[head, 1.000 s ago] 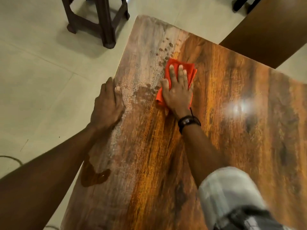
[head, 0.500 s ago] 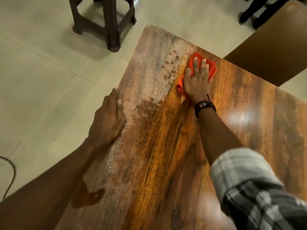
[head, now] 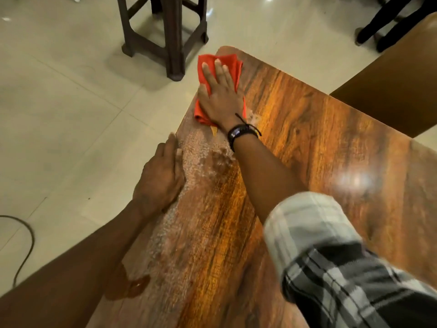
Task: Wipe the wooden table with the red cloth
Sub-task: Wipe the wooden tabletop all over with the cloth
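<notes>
The right hand's (head: 221, 98) fingers (head: 218, 72) lie straight and slightly spread, pressed flat on the red cloth (head: 234, 67), gripping nothing; palm and heel bear down on it too. The cloth sits folded at the table's (head: 307, 150) far left corner, upper centre of the frame, its edge reaching the table's rim and a small tag sticking out below the wrist. A dark wristband (head: 241, 133) circles that wrist, and the bare forearm runs down to a rolled plaid sleeve (head: 331, 256) at lower right. The left hand (head: 160, 178), left of centre, rests on the table's left edge with fingers extended along the rim and relaxed, thumb (head: 178, 152) lying on the top; whether the fingertips hook under the edge cannot be seen. Between the two hands a pale, speckled film (head: 189, 185) covers a strip of wood along the left edge, while the wood to the right is glossy. A small dark puddle (head: 132, 287) lies near the left forearm at lower left. A dark stool (head: 165, 31) stands on the tiled floor (head: 71, 114) at the top, and a cable (head: 28, 237) curves at the left border.
</notes>
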